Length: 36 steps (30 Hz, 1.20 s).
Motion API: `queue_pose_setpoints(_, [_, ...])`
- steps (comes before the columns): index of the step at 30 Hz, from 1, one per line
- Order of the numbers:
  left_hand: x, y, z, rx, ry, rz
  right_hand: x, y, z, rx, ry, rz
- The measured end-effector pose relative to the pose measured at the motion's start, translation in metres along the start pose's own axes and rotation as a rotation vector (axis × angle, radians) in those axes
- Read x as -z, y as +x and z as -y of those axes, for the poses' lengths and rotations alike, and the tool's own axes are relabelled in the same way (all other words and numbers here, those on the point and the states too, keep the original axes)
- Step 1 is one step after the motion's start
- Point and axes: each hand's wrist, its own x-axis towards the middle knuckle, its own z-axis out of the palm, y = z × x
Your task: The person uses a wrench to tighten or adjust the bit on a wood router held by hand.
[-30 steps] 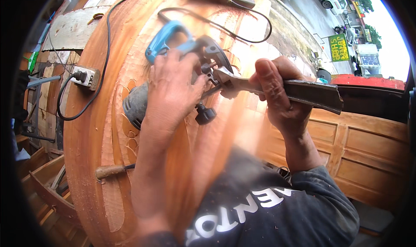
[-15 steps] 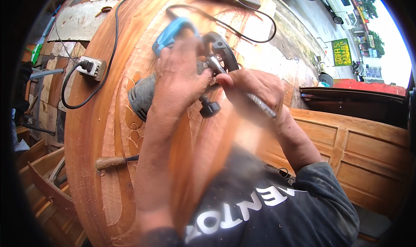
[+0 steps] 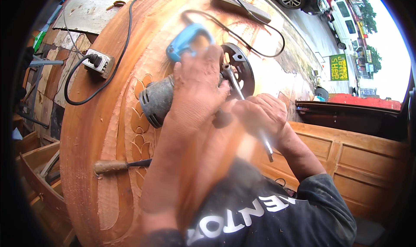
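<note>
A router (image 3: 157, 100) with a grey motor housing, blue handle and round black base lies on its side on a carved wooden panel (image 3: 82, 130). My left hand (image 3: 196, 84) is wrapped over its body, between the motor and the base. My right hand (image 3: 261, 113) is closed around a silver wrench (image 3: 234, 83), whose upper end meets the router beside the base. What exactly the wrench's end grips is hidden. The wrench's lower end sticks out below my right fist. A dark knob (image 3: 222, 119) shows blurred under my left hand.
A wood-handled chisel (image 3: 112, 166) lies on the panel near my left forearm. An outlet box (image 3: 102, 63) with a black plug sits at the left, its cord looping over the panel. A grey bar (image 3: 240, 6) lies at the far side. A panelled wooden door (image 3: 364, 160) stands right.
My right hand has come toward me, and the wrench now slants more steeply. The router's base shows more of its round face. The whole view has shifted slightly.
</note>
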Motion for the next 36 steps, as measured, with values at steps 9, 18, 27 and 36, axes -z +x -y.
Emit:
queue_pose_setpoints(9, [-0.003,0.001,0.002,0.001,-0.001,-0.037,-0.002,0.055,-0.018,-0.233,-0.044,0.086])
queue_pose_setpoints(18, [-0.011,0.004,-0.002,0.051,-0.034,-0.063,-0.036,0.131,-0.075,-0.526,0.132,0.374])
queue_pose_setpoints(27, [-0.014,0.001,0.002,0.042,0.007,-0.107,-0.018,0.109,-0.055,-0.464,0.144,0.254])
queue_pose_setpoints(36, [-0.014,0.008,0.007,0.051,0.039,0.017,0.002,0.109,-0.02,-0.178,0.034,-0.022])
